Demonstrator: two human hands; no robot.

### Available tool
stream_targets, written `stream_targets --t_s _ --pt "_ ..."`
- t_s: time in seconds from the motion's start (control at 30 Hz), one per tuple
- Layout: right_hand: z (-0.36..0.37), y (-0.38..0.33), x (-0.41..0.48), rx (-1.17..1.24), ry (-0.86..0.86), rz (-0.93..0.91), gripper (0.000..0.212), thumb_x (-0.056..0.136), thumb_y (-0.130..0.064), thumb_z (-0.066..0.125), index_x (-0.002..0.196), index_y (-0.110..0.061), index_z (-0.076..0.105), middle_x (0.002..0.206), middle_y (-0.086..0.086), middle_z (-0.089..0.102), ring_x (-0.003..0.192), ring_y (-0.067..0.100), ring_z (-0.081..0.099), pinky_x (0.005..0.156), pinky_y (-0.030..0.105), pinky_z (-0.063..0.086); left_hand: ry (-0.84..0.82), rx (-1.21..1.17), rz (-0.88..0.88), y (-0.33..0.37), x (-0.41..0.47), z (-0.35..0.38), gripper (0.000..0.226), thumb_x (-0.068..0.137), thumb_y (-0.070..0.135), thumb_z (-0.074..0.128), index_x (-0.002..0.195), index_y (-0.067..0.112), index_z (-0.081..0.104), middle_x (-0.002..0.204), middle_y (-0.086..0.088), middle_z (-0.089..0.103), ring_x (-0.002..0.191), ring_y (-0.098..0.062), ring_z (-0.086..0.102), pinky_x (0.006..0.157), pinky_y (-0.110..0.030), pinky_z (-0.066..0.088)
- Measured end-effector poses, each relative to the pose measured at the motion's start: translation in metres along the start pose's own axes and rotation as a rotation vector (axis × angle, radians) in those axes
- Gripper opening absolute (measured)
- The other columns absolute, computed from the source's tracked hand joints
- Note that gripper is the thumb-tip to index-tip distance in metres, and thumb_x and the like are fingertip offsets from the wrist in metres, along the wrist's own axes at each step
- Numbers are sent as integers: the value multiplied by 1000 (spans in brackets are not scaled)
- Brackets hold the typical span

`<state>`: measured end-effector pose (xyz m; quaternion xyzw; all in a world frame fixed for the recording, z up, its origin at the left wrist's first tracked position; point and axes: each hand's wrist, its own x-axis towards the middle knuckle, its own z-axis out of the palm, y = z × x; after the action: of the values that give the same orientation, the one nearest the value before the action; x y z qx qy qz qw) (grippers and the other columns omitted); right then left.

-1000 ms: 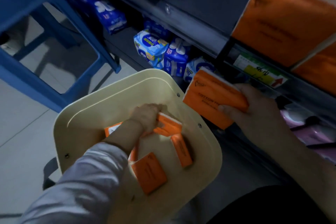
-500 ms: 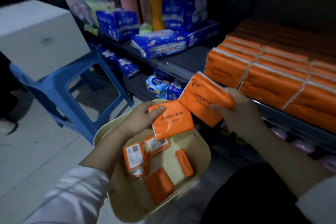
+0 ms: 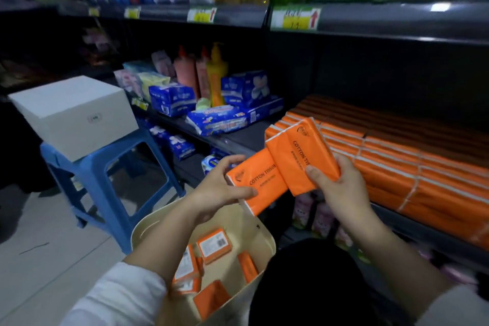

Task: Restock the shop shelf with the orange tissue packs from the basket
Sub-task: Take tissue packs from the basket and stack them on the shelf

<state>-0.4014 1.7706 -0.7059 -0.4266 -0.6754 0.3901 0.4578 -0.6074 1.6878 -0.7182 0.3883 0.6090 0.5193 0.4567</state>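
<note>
Dim shop aisle; the shelf [image 3: 243, 140] is lined with orange stock [image 3: 397, 167]. My left hand [image 3: 219, 193] grips one pack [image 3: 255, 184], my right hand [image 3: 341, 188] a second pack [image 3: 296, 156], edges touching above the basket [image 3: 270, 243], where more packs [image 3: 214, 246] lie.

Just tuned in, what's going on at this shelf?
A person is restocking. The left hand grips one orange cotton tissue pack, the right hand grips a second orange pack, the two overlapping above the cream plastic basket, where more orange packs lie. Neither has reached the stacked orange row on the dark shelf yet.
</note>
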Motion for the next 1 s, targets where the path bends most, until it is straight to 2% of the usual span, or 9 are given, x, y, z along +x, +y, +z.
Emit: stream_targets --t_s 0.13,0.27,0.33,0.5,0.67,0.8,0.87,0.93,1.0 --pt "-33 -9 10 8 46 1 28 82 -17 70 104 -24 55 83 -15 59 74 -3 56 72 20 41 147 -264 14 19 16 33 56 77 -9 65 123 17 47 111 -13 61 89 -25 65 74 -45 56" --pt "-70 -5 26 -23 151 33 29 79 -19 73 103 -24 57 85 -11 62 79 10 59 75 23 43 259 -441 22 41 37 77 42 83 -7 57 119 13 50 90 -9 64 57 -12 65 49 -27 53" --pt "-88 1 37 -14 206 64 29 78 -19 74 103 -21 59 89 -3 65 86 18 62 82 30 47 270 -517 18 47 47 98 44 83 -3 57 123 14 49 86 -7 65 50 -10 61 48 -25 49" --pt "-123 23 62 22 242 174 22 76 -20 75 91 -23 59 90 -1 68 86 23 66 87 44 51 256 -623 2 56 72 134 48 86 -1 52 128 21 46 98 -5 66 72 -20 62 62 -32 47" --pt "-131 31 92 121 101 298 17 82 -12 68 95 -18 58 80 -2 65 53 15 64 61 35 53 314 -735 10 61 102 140 44 91 10 55 132 19 42 120 -9 61 99 -26 64 65 -40 57" --pt "-122 39 127 58 61 290 30 80 -18 71 107 -18 57 90 -1 64 81 16 63 76 34 53 410 -735 95 61 122 139 40 94 14 54 131 25 44 114 -1 62 97 -19 64 70 -38 57" --pt "-115 45 147 53 26 329 28 80 -21 71 103 -17 57 89 1 65 80 17 64 68 31 53 457 -710 118 57 134 134 39 94 16 53 129 32 46 112 4 63 96 -17 64 63 -33 55" --pt "-108 54 168 48 19 390 30 77 -25 74 101 -13 59 91 8 67 82 25 66 70 37 56 474 -692 132 53 148 126 38 95 16 53 127 36 49 115 5 64 99 -17 65 61 -29 54" --pt "-100 63 187 42 23 422 41 72 -31 77 105 -11 61 96 11 69 88 29 67 84 46 54 510 -697 137 51 161 114 37 95 18 54 128 33 49 120 3 63 102 -17 64 59 -26 53"
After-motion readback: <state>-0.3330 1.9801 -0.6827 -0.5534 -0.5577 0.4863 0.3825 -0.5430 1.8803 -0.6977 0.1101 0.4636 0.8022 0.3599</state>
